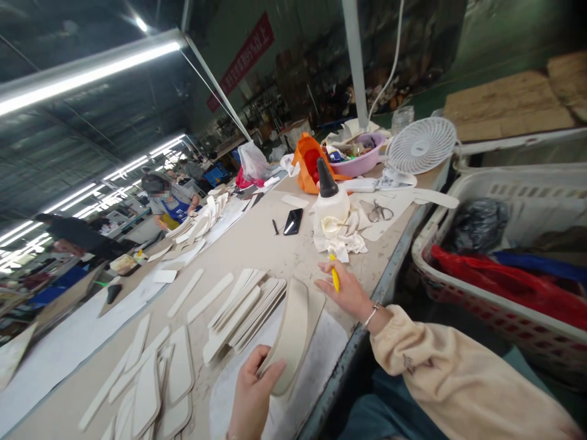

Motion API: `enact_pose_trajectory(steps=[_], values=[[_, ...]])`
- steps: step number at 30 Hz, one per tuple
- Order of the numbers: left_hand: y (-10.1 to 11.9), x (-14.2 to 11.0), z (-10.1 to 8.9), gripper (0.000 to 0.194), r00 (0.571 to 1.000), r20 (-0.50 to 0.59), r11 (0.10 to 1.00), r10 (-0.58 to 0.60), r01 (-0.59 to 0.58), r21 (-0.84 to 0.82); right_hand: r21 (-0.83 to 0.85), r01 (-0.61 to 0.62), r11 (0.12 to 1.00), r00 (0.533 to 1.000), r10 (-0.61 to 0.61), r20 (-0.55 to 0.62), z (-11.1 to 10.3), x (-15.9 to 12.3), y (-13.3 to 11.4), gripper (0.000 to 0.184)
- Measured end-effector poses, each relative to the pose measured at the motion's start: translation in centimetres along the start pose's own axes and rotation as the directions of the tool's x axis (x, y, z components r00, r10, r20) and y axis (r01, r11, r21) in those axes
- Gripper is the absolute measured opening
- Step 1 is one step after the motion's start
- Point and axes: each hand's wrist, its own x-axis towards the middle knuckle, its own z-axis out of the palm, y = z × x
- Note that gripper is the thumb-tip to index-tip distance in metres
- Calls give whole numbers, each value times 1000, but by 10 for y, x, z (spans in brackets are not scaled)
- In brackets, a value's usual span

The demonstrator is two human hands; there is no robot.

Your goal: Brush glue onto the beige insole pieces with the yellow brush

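My left hand (255, 388) pinches the near end of a long, curved cream strip (293, 327) between thumb and fingers. The strip lies over another pale piece (316, 305) at the table's front edge. My right hand (346, 290), closed around a yellow pen-shaped tool (335, 278), is just beyond the strip's far end. Past that hand stands a white bottle (331, 205) with a black cone top, among crumpled, stained paper (351, 241). Left of the held strip are a neat stack of cream strips (259, 311) and a looser pile (153, 385).
A black phone (293, 222), scissors (380, 211), an orange bag (308, 162), a pink basin (358, 160) and a white fan (422, 145) sit farther back. A white plastic basket (486, 293) stands to the right. Across the table, a person (177, 208) in a blue apron works.
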Motion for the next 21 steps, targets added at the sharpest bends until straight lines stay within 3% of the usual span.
enact_pose_trajectory(steps=[3, 7, 10, 14, 17, 21], values=[[-3, -10, -8, 30, 995, -54, 996, 83, -82, 18, 230, -78, 970, 995, 61, 83, 8, -5, -8, 31], [-17, -19, -10, 33, 989, -111, 990, 101, -111, -83, 504, -225, 834, 968, 131, 214, 24, -12, -25, 35], [-28, -25, 1, 38, 985, -170, 968, 17, -58, -242, 550, -254, 796, 966, 178, 189, 32, -14, -33, 38], [-41, -34, 20, 46, 960, -171, 895, -221, 130, -426, 439, -145, 887, 989, 137, 50, 32, -13, -34, 33], [-47, -43, 27, 57, 930, -48, 784, -364, 278, -556, 384, -131, 914, 991, 127, 37, 27, -12, -33, 30], [-48, -60, 31, 45, 897, 243, 608, -369, 431, -667, 400, -148, 904, 989, 132, 68, 23, -12, -36, 32]])
